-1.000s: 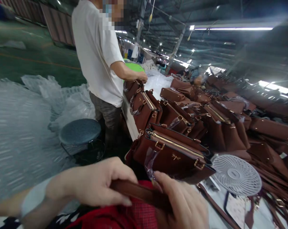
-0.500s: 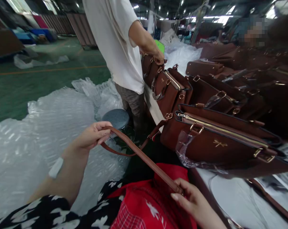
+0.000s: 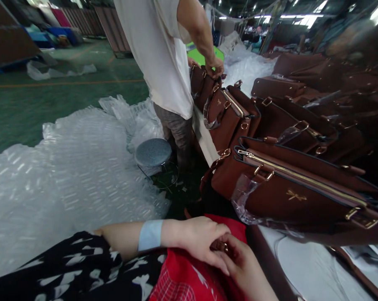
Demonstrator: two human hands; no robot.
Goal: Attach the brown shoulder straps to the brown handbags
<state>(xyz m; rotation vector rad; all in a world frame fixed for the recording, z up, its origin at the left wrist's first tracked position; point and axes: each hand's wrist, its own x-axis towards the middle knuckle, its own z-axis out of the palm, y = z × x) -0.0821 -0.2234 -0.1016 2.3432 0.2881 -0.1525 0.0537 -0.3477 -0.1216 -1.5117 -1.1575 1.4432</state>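
My left hand (image 3: 201,236) and my right hand (image 3: 239,257) meet over my lap, fingers closed together around the end of a brown bag strap (image 3: 221,246). A bit of gold hardware glints between the fingers; most of that strap end is hidden by them. Just beyond, a brown handbag (image 3: 270,205) stands on the worktable, its top open along a gold zipper. It bears a gold bow emblem, and clear film wraps its handle. At the bag's left end a gold clasp joins it to a strap that drops off the side.
A person in a white shirt (image 3: 166,62) stands ahead, hands on another brown bag (image 3: 201,83). More brown bags (image 3: 301,113) crowd the right. Bubble wrap (image 3: 82,175) is heaped at left, beside a round stool (image 3: 153,152). White sheets (image 3: 310,263) lie on the table, lower right.
My left hand has come down and right from the outstretched strap to join my right hand at its end. The strap no longer spans between them. The person's arm ahead has shifted slightly.
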